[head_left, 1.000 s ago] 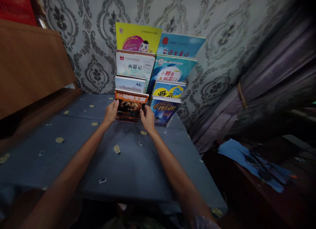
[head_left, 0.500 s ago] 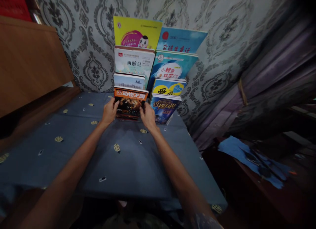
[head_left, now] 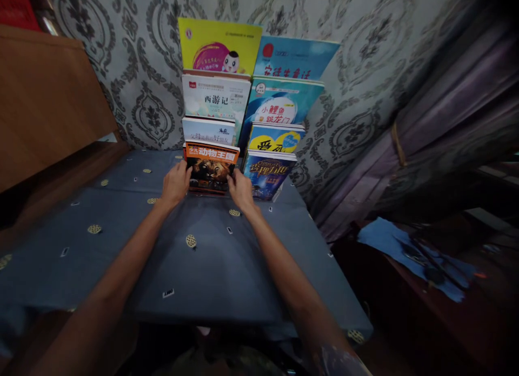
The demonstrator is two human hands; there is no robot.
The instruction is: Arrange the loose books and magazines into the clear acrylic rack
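Observation:
An orange book with a lion on its cover [head_left: 211, 168] stands upright at the front of the left column of a tiered book display against the wall. My left hand [head_left: 175, 182] grips its left edge and my right hand [head_left: 240, 189] grips its right edge, fingers closed round the cover. Behind it rise a pale blue book [head_left: 208, 131], a white book [head_left: 214, 99] and a yellow book [head_left: 219, 45]. To its right stands a dark blue fantasy book [head_left: 265, 173], with more blue books stacked higher.
A table under a blue patterned cloth [head_left: 190, 257] carries the display. A wooden board [head_left: 44, 100] stands at the left. Purple curtains [head_left: 438, 127] hang at the right above a dark surface with blue papers [head_left: 409, 254]. Patterned wallpaper is behind.
Both hands and the orange book have shifted slightly left and down in view; the grip is unchanged. The camera has tilted a little.

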